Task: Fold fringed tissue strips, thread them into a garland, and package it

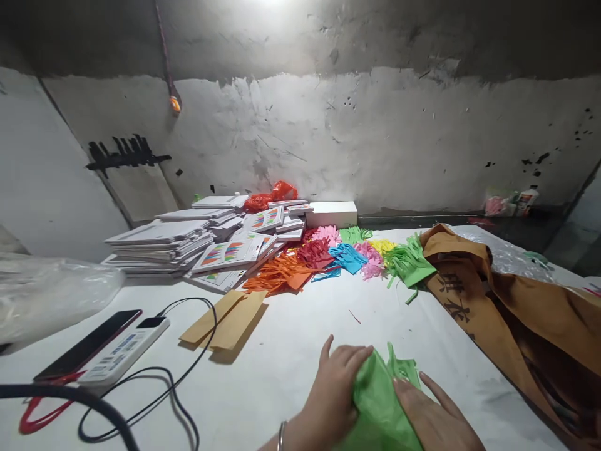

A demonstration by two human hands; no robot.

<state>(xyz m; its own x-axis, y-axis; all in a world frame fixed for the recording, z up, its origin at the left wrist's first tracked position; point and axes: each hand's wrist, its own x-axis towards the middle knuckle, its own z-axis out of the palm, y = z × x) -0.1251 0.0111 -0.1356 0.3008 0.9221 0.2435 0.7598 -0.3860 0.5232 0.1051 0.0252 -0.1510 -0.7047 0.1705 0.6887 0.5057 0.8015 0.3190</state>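
A sheet of thin green tissue paper (382,401), its far end cut into a fringe, lies between my two hands at the bottom of the head view. My left hand (331,385) is closed on the paper's left edge, with its fingertips at the top of the sheet and a bracelet at the wrist. From the right, my right hand (434,410) grips the other side, its fingers pressed against the paper below the fringe. The sheet's near end is cut off by the frame's edge.
Fringed tissue bundles, including orange (282,269), blue (347,257) and green (408,260), lie farther back. Beside them are stacked white boxes (159,232). Brown envelopes (225,322), a phone (89,344), a power bank (124,351) with cables, and brown fabric (507,300) flank the table (300,338).
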